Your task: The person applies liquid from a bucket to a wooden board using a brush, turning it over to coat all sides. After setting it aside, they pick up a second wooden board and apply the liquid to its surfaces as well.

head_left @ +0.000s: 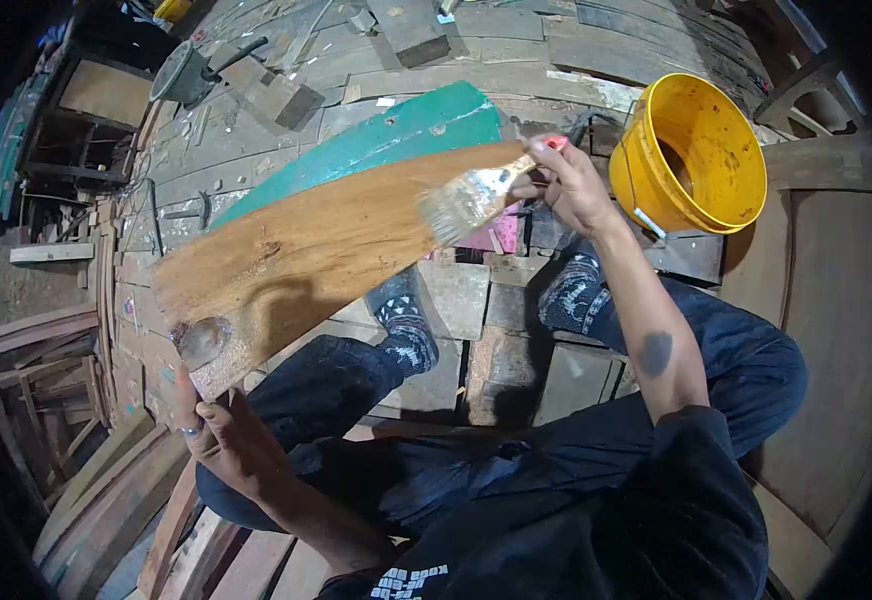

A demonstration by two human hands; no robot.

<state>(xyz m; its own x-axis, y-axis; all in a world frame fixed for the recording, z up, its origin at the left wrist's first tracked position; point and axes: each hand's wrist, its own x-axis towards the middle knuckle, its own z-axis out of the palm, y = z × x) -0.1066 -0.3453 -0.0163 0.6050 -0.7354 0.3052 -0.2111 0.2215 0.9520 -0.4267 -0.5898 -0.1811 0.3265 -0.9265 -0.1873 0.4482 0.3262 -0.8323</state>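
A long brown wooden board (356,215) slants across the view above my legs, its near left end glossy around a dark-ringed knot (206,340). My left hand (224,440) is closed on that end, fingertips at the edge. In my right hand (578,190) is a wide paintbrush (464,207) with a red handle end. Its pale bristles overlap the board's right part, and white paint marks its ferrule. Behind the brown board lies a green-painted board (376,150).
To the right of my right hand stands a yellow bucket (641,185), stained inside. Wood blocks (274,100) and a grey pan with a dark handle (181,75) sit on the plank floor (516,45). Wood strips (106,490) are stacked at the left.
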